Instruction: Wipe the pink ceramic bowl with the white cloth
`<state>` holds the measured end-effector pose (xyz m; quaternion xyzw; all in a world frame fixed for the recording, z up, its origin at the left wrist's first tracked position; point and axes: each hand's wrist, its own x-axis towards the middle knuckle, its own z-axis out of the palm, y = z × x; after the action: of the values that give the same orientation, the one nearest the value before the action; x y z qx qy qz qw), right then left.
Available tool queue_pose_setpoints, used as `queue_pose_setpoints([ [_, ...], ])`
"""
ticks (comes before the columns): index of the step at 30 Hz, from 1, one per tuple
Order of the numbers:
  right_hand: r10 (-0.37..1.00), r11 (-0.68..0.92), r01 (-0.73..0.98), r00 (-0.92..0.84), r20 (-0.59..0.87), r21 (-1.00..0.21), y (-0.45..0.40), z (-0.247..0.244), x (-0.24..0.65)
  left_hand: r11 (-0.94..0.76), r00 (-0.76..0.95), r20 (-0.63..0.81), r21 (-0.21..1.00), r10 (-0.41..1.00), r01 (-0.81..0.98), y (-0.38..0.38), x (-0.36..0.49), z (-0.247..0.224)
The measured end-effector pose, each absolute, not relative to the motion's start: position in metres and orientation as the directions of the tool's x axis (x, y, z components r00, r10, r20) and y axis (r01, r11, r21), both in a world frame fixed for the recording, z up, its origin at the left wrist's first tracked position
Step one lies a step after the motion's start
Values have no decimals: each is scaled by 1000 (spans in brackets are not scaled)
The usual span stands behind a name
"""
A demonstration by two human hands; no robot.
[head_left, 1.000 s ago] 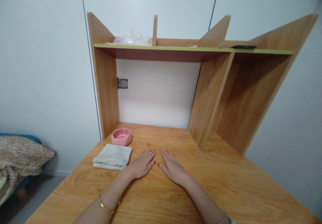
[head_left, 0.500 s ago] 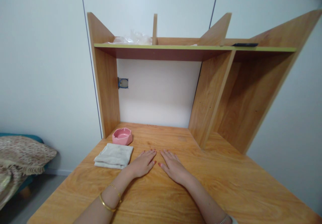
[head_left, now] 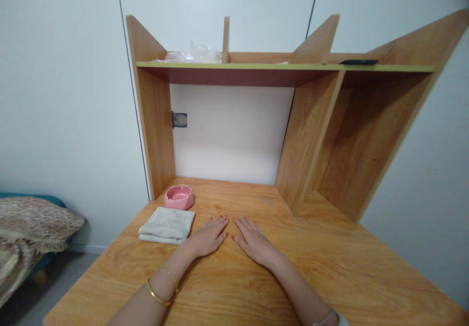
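Observation:
Both palms lie flat on the wooden desk (head_left: pixel 234 287), a small gap between them. My left hand (head_left: pixel 209 237) is open and holds nothing; its fingers point forward. Just to its left is a folded light-grey cloth (head_left: pixel 167 225), close to my wrist. Behind the cloth stands a pink angular ashtray (head_left: pixel 179 197), with nothing visible inside. My right hand (head_left: pixel 253 240) is open too, palm down on the wood, thumb toward the left one.
A wooden shelf unit (head_left: pixel 234 66) rises at the desk's back, with a clear plastic bag (head_left: pixel 196 53) and a dark flat object (head_left: pixel 359 62) on top. A wall socket box (head_left: pixel 180 120) shows behind it. A patterned blanket (head_left: pixel 36 223) lies on furniture at far left.
The view has shifted very slightly. Both hands, the cloth and the ashtray stay in place on the desk.

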<state>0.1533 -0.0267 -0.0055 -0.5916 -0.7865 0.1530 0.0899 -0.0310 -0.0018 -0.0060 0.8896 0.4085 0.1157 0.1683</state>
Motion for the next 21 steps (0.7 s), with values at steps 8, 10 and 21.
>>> queue_pose_setpoints([
  [8, 959, 255, 903, -282, -29, -347, -28, -5, 153, -616, 641, 86, 399, 763, 679, 0, -32, -9],
  [10, 961, 248, 905, -275, -30, -346, -28, -5, 153, -615, 643, 79, 400, 762, 679, 0, -32, -8],
  [21, 960, 247, 910, -276, -43, -332, -28, -4, 153, -609, 639, 69, 397, 766, 687, 0, -31, -7],
])
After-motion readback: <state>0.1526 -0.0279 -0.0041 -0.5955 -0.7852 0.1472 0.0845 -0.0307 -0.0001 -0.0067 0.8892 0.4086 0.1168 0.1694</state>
